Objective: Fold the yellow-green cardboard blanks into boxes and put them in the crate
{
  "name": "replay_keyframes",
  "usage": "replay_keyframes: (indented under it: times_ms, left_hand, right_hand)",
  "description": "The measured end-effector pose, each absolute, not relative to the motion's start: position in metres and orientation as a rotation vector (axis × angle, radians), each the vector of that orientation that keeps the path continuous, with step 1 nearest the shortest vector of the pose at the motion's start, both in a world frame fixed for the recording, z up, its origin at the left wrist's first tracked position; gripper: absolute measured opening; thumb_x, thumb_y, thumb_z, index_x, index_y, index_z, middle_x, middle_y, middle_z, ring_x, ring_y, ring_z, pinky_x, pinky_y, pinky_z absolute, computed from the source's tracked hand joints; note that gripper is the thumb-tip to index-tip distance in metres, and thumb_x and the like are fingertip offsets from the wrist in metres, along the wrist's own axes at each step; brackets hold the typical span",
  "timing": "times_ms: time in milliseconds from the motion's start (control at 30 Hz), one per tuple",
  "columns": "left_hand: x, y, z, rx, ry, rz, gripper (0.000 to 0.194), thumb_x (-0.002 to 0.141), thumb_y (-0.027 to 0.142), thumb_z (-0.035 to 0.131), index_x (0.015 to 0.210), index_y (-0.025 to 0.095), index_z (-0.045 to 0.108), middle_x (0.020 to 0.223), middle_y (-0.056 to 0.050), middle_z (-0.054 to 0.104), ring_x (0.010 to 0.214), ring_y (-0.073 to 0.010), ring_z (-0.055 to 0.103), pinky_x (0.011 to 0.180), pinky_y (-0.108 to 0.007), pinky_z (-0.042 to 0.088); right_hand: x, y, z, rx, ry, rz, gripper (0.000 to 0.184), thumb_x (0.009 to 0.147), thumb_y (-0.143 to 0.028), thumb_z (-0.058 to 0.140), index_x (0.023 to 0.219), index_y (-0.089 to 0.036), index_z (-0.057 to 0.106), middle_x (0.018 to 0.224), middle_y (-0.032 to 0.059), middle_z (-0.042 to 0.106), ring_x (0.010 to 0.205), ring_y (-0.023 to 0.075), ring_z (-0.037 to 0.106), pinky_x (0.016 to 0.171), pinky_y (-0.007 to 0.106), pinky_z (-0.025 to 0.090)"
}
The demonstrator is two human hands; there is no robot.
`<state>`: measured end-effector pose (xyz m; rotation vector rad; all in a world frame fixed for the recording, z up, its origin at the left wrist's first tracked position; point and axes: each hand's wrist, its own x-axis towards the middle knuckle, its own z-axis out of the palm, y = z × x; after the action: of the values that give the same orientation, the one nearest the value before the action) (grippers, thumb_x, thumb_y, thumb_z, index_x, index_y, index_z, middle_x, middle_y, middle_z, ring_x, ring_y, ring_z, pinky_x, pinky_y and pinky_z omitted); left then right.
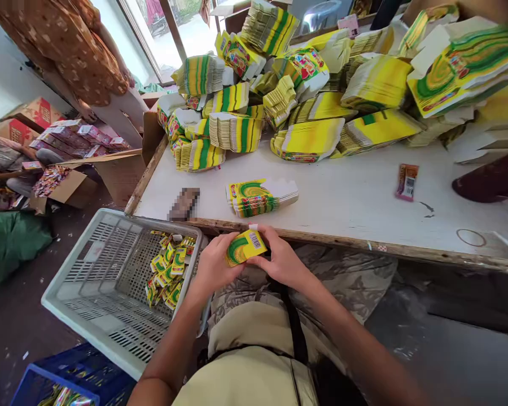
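Between my two hands is a small yellow and green carton [246, 248] with a barcode, held just in front of the table edge. My left hand [218, 263] grips its left end. Around its right end close the fingers of my right hand [281, 260], near a raised white flap. On the white table [342, 194] just beyond lies a short stack of flat cartons [260, 197]. To the left, a grey plastic crate [95, 270] holds several yellow-green cartons [169, 268].
Bundles of flat cartons [309, 138] are heaped along the table's back. A small packet [406, 181] and a dark red object [491, 177] lie at right. A blue crate [74, 369] stands lower left. Another person [68, 51] stands at upper left, near cardboard boxes [118, 175].
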<state>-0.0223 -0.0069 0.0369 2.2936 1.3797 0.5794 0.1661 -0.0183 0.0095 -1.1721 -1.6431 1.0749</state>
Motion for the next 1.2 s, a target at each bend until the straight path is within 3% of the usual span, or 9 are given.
replay_keyframes:
  times_ms: [133,267,333,500,600,700,1000,1133,1200]
  left_hand:
    - [-0.071,-0.007,0.039,2.217,1.563,0.502,0.055,0.075,0.033,0.072,0.126,0.021,0.054,0.118,-0.009,0.068,0.106,-0.0254,0.065,0.093,-0.038,0.052]
    - [-0.146,-0.005,0.046,2.180,2.161,0.352,0.070,0.071,0.048,0.073,0.128,0.014,0.053,0.132,-0.020,0.060,0.123,-0.0400,0.054,0.103,-0.056,0.042]
    - [-0.166,-0.007,0.047,2.115,2.245,0.410,0.077,0.072,0.053,0.070,0.132,0.009,0.049,0.134,-0.024,0.057,0.127,-0.0403,0.052,0.106,-0.056,0.041]
    - [-0.135,-0.017,0.033,2.013,1.783,0.494,0.054,0.081,0.048,0.065,0.126,0.018,0.058,0.125,-0.012,0.068,0.117,-0.0276,0.064,0.103,-0.045,0.049]
    - [-0.094,-0.015,0.023,1.979,1.516,0.437,0.047,0.082,0.040,0.068,0.124,0.021,0.061,0.123,-0.010,0.069,0.111,-0.0248,0.067,0.098,-0.042,0.052]
    - [-0.061,-0.009,0.022,1.983,1.326,0.388,0.050,0.081,0.038,0.071,0.127,0.023,0.060,0.122,-0.009,0.070,0.109,-0.0232,0.067,0.096,-0.039,0.054]
    - [-0.012,-0.005,0.019,1.654,1.130,0.553,0.058,0.076,0.041,0.076,0.127,0.019,0.060,0.119,-0.012,0.070,0.108,-0.0239,0.066,0.098,-0.042,0.051]
    - [0.007,-0.004,0.006,1.184,1.009,0.914,0.091,0.055,0.056,0.086,0.133,0.021,0.053,0.129,-0.015,0.062,0.115,-0.0282,0.062,0.097,-0.045,0.050]
    - [0.017,0.002,0.007,1.001,0.874,1.177,0.085,0.053,0.065,0.083,0.120,0.018,0.059,0.120,-0.014,0.065,0.115,-0.0302,0.061,0.097,-0.045,0.049]
  right_hand:
    - [0.172,-0.005,0.010,-1.142,-1.710,0.996,0.076,0.077,-0.036,0.076,0.142,-0.020,0.039,0.137,0.0149,0.056,0.120,0.0290,0.060,0.104,0.045,0.046]
    - [0.193,0.040,0.016,-1.341,-1.679,0.567,0.045,0.087,-0.028,0.065,0.129,-0.020,0.052,0.126,0.0138,0.063,0.117,0.0299,0.059,0.102,0.047,0.046]
    - [0.201,0.065,0.016,-1.483,-1.733,0.422,0.038,0.086,-0.021,0.063,0.124,-0.017,0.056,0.121,0.0155,0.065,0.114,0.0322,0.059,0.100,0.048,0.046]
    - [0.200,0.097,0.006,-1.628,-1.876,0.375,0.033,0.080,-0.009,0.064,0.112,-0.014,0.060,0.099,0.0139,0.069,0.096,0.0314,0.062,0.087,0.045,0.049]
    - [0.198,0.097,0.002,-1.607,-1.898,0.354,0.039,0.079,-0.007,0.064,0.116,-0.015,0.058,0.100,0.0127,0.069,0.096,0.0300,0.061,0.088,0.044,0.048]
    - [0.198,0.096,0.002,-1.592,-1.930,0.350,0.041,0.078,-0.007,0.064,0.117,-0.015,0.057,0.110,0.0150,0.068,0.100,0.0297,0.060,0.089,0.043,0.047]
    - [0.205,0.094,0.009,-1.499,-1.929,0.325,0.038,0.076,-0.011,0.060,0.113,-0.015,0.051,0.101,0.0155,0.064,0.095,0.0308,0.060,0.083,0.045,0.049]
    - [0.194,0.062,0.003,-1.285,-1.638,0.492,0.041,0.079,-0.033,0.065,0.114,-0.022,0.046,0.088,0.0056,0.062,0.075,0.0243,0.060,0.069,0.039,0.052]
    - [0.182,0.040,-0.003,-1.170,-1.616,0.720,0.052,0.075,-0.042,0.072,0.115,-0.023,0.044,0.085,0.0040,0.062,0.071,0.0236,0.060,0.064,0.038,0.052]
